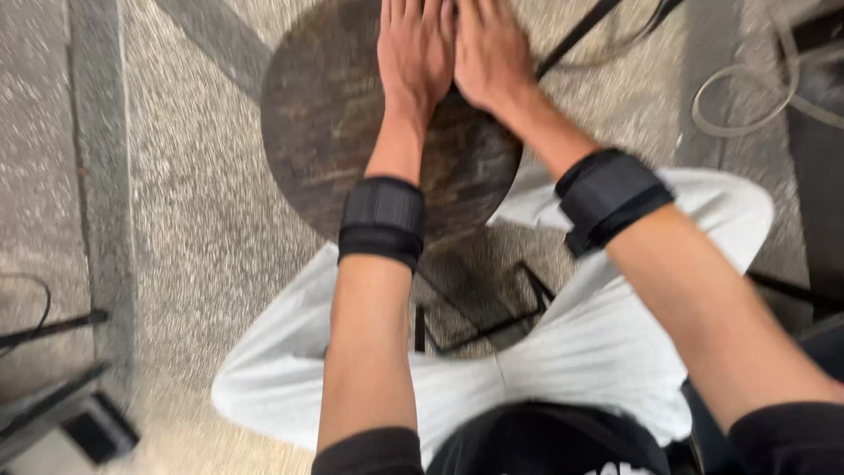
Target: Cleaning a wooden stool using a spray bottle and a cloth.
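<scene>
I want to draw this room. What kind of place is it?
Probably an indoor workroom or studio, though that is uncertain. The speckled grey stone floor, the loose pale cable loop on it, and the small round dark wooden table under both hands suggest so.

Even bright light, motion blur thruout, soft shadows.

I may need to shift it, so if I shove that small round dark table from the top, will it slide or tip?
The round table looks stiff, likely wood, so it should not flex. Its thin dark frame suggests it is fairly light and may tip if pushed at the rim. The left hand and right hand lie flat on it.
</scene>
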